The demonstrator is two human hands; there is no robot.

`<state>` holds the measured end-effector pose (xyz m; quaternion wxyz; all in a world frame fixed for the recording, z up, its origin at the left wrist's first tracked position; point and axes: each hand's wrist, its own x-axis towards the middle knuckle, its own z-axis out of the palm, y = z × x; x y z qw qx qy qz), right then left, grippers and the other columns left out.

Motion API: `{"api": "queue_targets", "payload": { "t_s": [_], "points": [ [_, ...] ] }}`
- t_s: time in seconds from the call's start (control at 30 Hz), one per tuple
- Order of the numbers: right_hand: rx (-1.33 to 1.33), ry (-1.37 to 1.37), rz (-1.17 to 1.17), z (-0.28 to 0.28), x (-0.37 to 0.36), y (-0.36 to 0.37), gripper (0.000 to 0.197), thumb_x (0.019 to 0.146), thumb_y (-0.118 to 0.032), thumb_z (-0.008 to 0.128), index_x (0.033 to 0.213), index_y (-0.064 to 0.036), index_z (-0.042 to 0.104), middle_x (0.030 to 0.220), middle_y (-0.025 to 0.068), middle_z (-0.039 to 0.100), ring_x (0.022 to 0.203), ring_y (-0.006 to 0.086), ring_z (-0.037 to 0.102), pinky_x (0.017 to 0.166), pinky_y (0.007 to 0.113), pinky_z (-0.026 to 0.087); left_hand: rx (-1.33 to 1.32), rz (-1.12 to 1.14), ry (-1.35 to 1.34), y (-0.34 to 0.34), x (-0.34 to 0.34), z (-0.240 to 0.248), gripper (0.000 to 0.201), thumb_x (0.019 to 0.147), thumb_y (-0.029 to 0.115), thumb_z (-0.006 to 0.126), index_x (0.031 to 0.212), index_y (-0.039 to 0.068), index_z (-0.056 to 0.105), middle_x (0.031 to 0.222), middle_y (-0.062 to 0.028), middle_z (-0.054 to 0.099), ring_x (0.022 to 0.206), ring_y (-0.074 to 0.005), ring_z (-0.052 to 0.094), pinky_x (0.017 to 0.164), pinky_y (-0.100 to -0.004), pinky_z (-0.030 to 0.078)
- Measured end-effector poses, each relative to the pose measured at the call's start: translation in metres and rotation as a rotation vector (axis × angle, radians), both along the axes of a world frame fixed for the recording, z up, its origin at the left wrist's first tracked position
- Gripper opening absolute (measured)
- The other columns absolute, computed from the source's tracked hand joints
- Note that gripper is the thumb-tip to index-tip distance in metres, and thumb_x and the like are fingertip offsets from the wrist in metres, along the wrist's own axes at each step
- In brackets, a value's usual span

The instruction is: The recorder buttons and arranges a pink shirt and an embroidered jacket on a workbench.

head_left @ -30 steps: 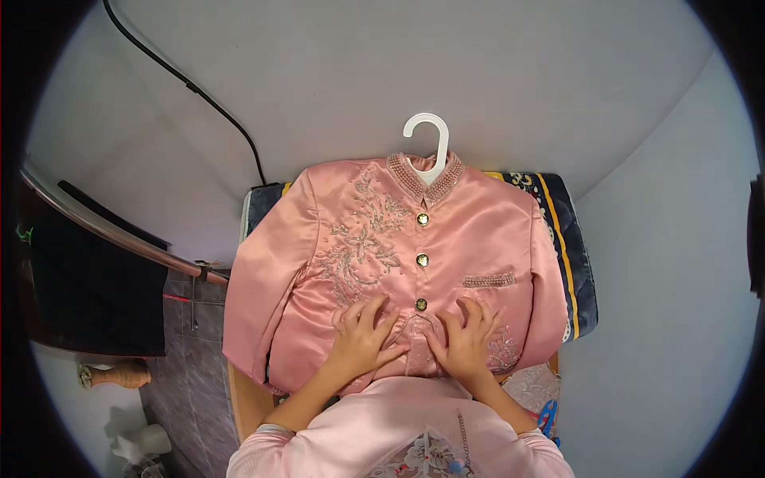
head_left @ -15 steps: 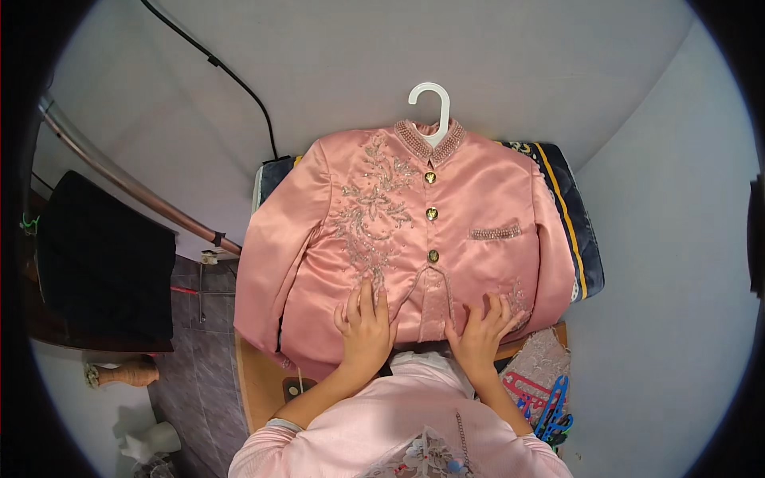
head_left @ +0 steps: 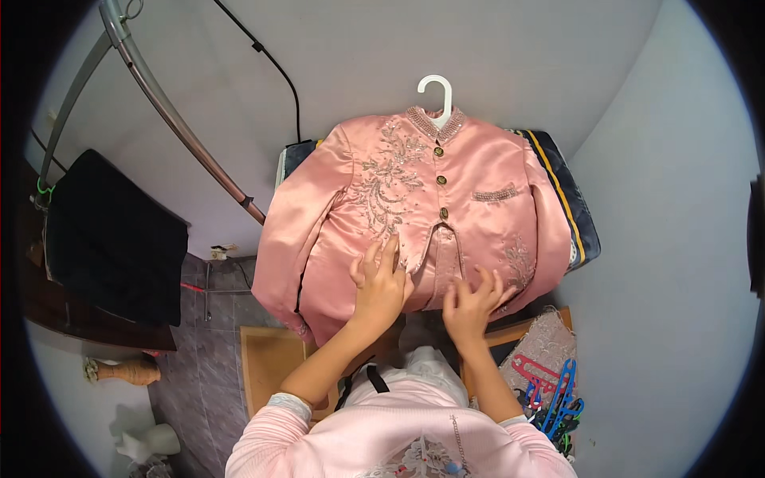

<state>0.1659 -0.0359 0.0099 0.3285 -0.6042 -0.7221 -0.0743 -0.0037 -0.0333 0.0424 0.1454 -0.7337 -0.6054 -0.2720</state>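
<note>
A shiny pink satin jacket lies face up before me, with beaded embroidery, a beaded stand collar and several dark gold buttons. The hook of a white hanger rises out of its collar. On the jacket's lower front, left of the curved opening, rests my left hand, fingers apart and fingertips on the satin below the embroidery. To the right of that opening my right hand lies at the lower hem, its fingers spread and bent. Neither hand visibly grips the cloth.
A dark blue padded cloth with a yellow stripe lies under the jacket. Lower right are beige lace fabric, a red hanger and a blue hanger. A metal pole and a black garment stand left.
The view has shifted, so the jacket sits higher and slightly to the right. My left hand's fingers have bent more near the opening; my right hand stays by the hem.
</note>
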Motion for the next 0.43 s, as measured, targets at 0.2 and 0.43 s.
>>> {"api": "queue_targets", "payload": {
  "t_s": [0.2, 0.43],
  "points": [
    [-0.086, 0.055, 0.080, -0.031, -0.062, -0.031, 0.040, 0.073, -0.028, 0.067, 0.109, -0.0117, 0.063, 0.133, 0.0212, 0.031, 0.129, 0.0446, 0.015, 0.101, 0.070, -0.001, -0.081, -0.012, -0.044, -0.005, 0.002, 0.010, 0.021, 0.074, 0.022, 0.062, 0.071, 0.002, 0.068, 0.138, -0.0159, 0.041, 0.129, -0.0347, 0.028, 0.099, -0.0516, 0.018],
    [-0.211, 0.432, 0.209, -0.013, -0.078, -0.038, 0.072, 0.066, -0.013, 0.071, 0.132, -0.0125, 0.045, 0.141, 0.0227, 0.021, 0.134, 0.0470, 0.002, 0.101, 0.069, -0.006, -0.077, -0.016, -0.031, -0.011, -0.004, 0.011, 0.019, 0.076, 0.020, 0.063, 0.074, 0.002, 0.069, 0.140, -0.0160, 0.038, 0.130, -0.0373, 0.025, 0.099, -0.0571, 0.018]
  ]
}}
